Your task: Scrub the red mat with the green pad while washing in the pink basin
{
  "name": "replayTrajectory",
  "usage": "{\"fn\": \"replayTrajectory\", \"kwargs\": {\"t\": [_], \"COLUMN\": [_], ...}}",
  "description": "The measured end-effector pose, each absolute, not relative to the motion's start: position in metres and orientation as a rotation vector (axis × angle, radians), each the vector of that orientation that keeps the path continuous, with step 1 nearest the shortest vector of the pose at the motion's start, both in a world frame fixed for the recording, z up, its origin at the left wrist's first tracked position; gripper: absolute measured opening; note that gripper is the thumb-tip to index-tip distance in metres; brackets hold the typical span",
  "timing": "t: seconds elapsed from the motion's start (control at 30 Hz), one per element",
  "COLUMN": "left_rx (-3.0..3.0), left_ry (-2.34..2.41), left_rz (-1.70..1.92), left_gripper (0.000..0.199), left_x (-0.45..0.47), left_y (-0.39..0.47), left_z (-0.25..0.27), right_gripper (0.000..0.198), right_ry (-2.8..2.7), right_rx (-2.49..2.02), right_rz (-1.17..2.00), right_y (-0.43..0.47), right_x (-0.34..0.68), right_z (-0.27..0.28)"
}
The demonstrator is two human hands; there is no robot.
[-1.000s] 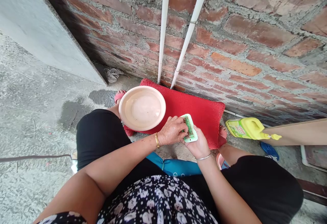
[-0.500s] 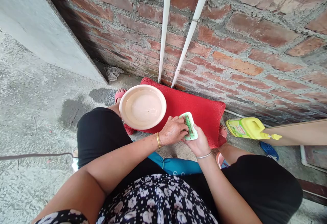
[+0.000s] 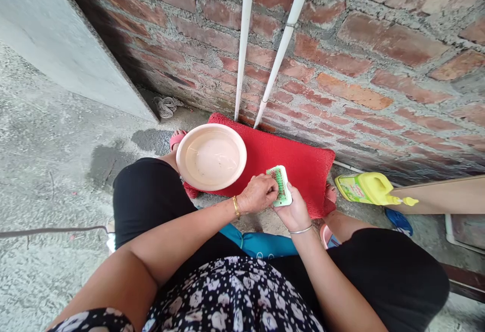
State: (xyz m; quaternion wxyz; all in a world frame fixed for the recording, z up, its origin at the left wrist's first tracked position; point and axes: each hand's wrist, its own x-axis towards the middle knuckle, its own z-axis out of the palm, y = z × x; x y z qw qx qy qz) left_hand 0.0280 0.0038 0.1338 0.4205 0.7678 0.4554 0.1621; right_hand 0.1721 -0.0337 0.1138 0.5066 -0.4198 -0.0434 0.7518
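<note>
My right hand (image 3: pixel 294 209) grips a scrub brush (image 3: pixel 283 195) by its pale green back, with the green and reddish bristles turned up and towards the left. My left hand (image 3: pixel 259 193), with a gold bracelet at the wrist, is closed against those bristles. Its fingers are curled in a pinch, and whatever sits between the fingertips is hidden. Beneath the brush lies a red mat (image 3: pixel 295 162). A pale pink basin (image 3: pixel 182 170) with clear water in it rests on the mat's left part, apart from both hands.
A yellow jug with a pump (image 3: pixel 366 188) lies on its side at the right, near a blue slipper (image 3: pixel 398 222) and a board (image 3: pixel 443 195). Two white pipes (image 3: pixel 244 44) run down the brick wall (image 3: pixel 359 89). A grey slab (image 3: pixel 94 54) leans at the left.
My left fingers have curled tighter and drawn slightly back over the bristles. My right hand keeps the brush in nearly the same place. The water's reflections have shifted.
</note>
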Motion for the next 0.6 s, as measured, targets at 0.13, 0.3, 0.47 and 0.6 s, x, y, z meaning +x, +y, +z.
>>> {"fn": "replayTrajectory", "kwargs": {"t": [0.13,0.3,0.47,0.6], "left_rx": [1.895,1.878,1.800,1.641], "left_ry": [1.070,1.015,0.989,0.952], "left_rz": [0.449,0.513,0.582,0.660], "left_gripper": [0.012,0.019,0.019,0.019], "left_x": [0.025,0.024,0.024,0.023], "left_y": [0.007,0.008,0.009,0.010], "left_z": [0.129,0.122,0.121,0.122], "right_gripper": [0.033,0.028,0.027,0.023], "right_ry": [-0.099,-0.076,-0.082,-0.081], "right_rx": [-0.990,-1.035,-1.042,-1.026], "right_rz": [1.843,1.849,1.854,1.853], "right_y": [-0.034,-0.034,-0.034,-0.034], "right_x": [0.175,0.180,0.182,0.182], "right_z": [0.114,0.110,0.110,0.109]}}
